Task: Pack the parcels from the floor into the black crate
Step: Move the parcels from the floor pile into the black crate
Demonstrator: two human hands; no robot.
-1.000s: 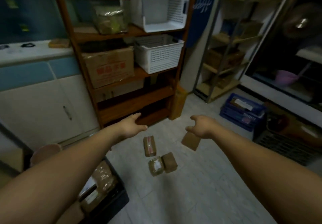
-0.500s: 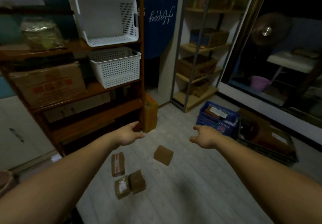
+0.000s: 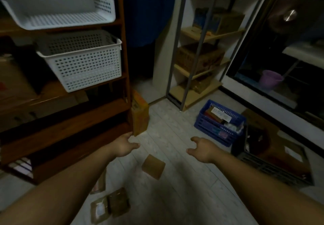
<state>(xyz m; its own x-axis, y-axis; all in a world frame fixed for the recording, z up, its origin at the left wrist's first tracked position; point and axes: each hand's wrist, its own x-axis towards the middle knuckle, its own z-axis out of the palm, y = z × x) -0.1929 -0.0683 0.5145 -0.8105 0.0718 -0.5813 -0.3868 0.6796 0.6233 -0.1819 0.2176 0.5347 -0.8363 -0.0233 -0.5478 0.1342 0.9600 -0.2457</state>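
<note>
At the far left, a wooden shelf (image 3: 70, 133) carries two white perforated baskets. The upper basket (image 3: 57, 18) is tipped so its opening faces the room, and the lower basket (image 3: 84, 67) sits upright on the board beneath. Near its foot, on the pale floor (image 3: 175, 198), lie two taped parcels (image 3: 100, 209) touching side by side, with a third parcel (image 3: 99, 185) half hidden under the person's left forearm. The left hand (image 3: 125, 146) reaches forward with its fingers spread and nothing in it. Just beyond it, an orange carton (image 3: 140, 117) stands against the end of the shelf. Between the two hands and a little nearer is a brown parcel (image 3: 153, 166), tilted, and I cannot tell whether it rests on the floor. The right hand (image 3: 204, 150) is loosely spread too, fingers slightly bent and holding nothing. Farther back, a metal rack (image 3: 201, 32) holds cardboard boxes (image 3: 199, 58) on its shelves. To the right, on the floor, a blue crate (image 3: 219, 133) holds flat packets with white labels. Beside it, the black crate (image 3: 273, 168) already holds brown parcels, one of them with a white label.
</note>
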